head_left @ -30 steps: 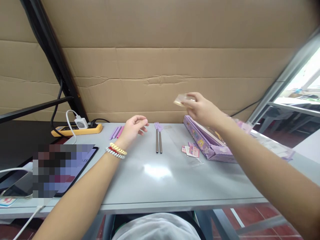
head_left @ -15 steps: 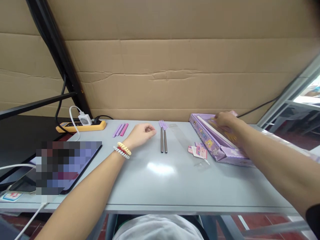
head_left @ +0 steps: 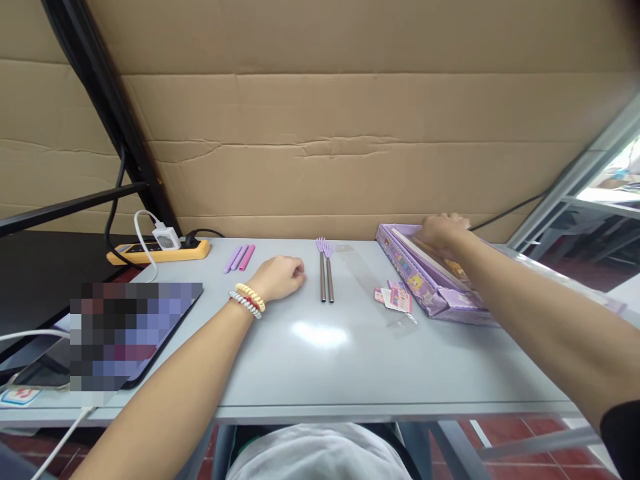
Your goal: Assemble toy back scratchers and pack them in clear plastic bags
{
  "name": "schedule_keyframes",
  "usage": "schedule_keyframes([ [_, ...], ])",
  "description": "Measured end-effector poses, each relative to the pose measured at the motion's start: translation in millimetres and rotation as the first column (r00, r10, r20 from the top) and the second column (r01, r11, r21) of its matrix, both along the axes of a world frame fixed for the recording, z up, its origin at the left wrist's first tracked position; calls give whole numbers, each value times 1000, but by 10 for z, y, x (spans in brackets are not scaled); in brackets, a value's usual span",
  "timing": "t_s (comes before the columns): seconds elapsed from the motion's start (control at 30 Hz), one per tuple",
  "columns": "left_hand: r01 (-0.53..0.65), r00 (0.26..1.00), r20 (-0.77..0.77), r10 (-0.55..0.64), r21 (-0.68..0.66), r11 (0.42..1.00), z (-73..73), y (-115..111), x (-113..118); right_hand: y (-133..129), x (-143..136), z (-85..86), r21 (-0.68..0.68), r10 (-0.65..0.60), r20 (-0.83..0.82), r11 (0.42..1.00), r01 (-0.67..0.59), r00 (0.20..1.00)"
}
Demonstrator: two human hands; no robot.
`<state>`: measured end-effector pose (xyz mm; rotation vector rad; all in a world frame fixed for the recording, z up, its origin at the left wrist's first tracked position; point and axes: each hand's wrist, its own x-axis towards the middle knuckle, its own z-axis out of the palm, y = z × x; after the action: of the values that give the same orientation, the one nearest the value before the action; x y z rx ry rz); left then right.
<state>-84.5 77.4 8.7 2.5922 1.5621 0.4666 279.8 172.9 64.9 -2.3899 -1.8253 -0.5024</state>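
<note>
My left hand (head_left: 279, 277), with coiled bands at the wrist, rests on the grey table with its fingers curled in and nothing visible in them. To its right lie two forks (head_left: 326, 273) with purple heads and metal handles, side by side. Behind the hand are purple and pink sticks (head_left: 240, 258). My right hand (head_left: 441, 230) reaches over the far end of an open purple box (head_left: 417, 277); its fingers are partly hidden, so what they touch is unclear. Pink and white tags (head_left: 397, 298) and a clear wrapper (head_left: 360, 272) lie left of the box.
A tablet (head_left: 150, 333) with a blurred screen lies on the left, beside a phone (head_left: 43, 370) and white cables. A yellow power strip (head_left: 196, 252) stands at the back left. Cardboard (head_left: 300, 107) forms the rear wall. A metal frame is at the right.
My left hand has drawn slightly down and left, its fingers curling in more. My right hand has shifted a little left and toward the box's back edge. The view has moved slightly.
</note>
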Motion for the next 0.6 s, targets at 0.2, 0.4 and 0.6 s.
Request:
schedule_keyframes([
  [0.2,12,999,-51,-11,15,1000,-55,6,43,-385,-672,150,-82,239,-52,967,-242,970],
  [0.4,28,997,-69,-28,3,1000,-30,-3,46,-885,-1287,-259,-200,492,-234,819,-537,838],
  [0.6,59,992,-107,-61,-25,998,-12,-4,45,-992,-1331,-599,-86,565,-245,797,-598,788],
])
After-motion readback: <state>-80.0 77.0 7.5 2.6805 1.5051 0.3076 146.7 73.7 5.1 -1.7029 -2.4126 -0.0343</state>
